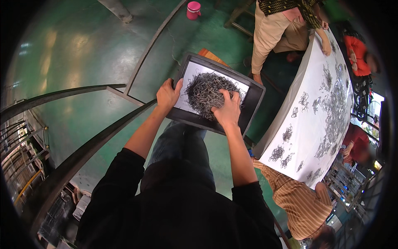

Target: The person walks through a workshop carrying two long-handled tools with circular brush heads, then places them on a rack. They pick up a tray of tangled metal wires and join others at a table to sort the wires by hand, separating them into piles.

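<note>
Nearest the camera in this head view is the wearer's black top (182, 216), below a dark rectangular tray (186, 116) held at a tilt over the legs. Inside the tray, on a white liner (195, 68), sits a heaped tangle of dark, curled, wire-like pieces (203, 93). The left hand (168, 94) grips the tray's left rim, its fingers closed around the edge. The right hand (229, 108) reaches into the heap, fingers half open, spread and bent; whether they hold any pieces cannot be told. Right of the tray stands a white-covered desk (306, 141) scattered with similar dark clumps, with several people around it. Beyond the tray, a pink bucket (192, 10) stands on the green floor (95, 58).
</note>
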Demonstrator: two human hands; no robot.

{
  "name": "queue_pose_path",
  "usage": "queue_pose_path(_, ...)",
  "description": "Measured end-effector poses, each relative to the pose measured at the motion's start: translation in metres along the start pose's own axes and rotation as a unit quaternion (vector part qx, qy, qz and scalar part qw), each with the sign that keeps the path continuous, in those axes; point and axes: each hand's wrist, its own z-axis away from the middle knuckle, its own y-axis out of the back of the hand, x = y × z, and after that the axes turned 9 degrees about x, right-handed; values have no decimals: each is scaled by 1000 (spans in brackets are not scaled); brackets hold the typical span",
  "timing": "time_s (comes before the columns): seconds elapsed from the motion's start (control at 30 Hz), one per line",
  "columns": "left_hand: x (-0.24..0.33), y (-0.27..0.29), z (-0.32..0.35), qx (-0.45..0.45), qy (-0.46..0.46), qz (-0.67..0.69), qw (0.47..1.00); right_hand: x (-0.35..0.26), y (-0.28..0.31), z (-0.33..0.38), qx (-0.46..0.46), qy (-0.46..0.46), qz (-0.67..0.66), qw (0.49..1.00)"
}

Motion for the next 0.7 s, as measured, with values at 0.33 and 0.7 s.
queue_pose_path(0.33,-7,0,-5,3,-16,4,1000,-9,54,39,120,-17,-135,983)
queue_pose_path(0.7,-13,-3,-18,-41,-50,-32,997,-37,119,53,196,3,-110,974)
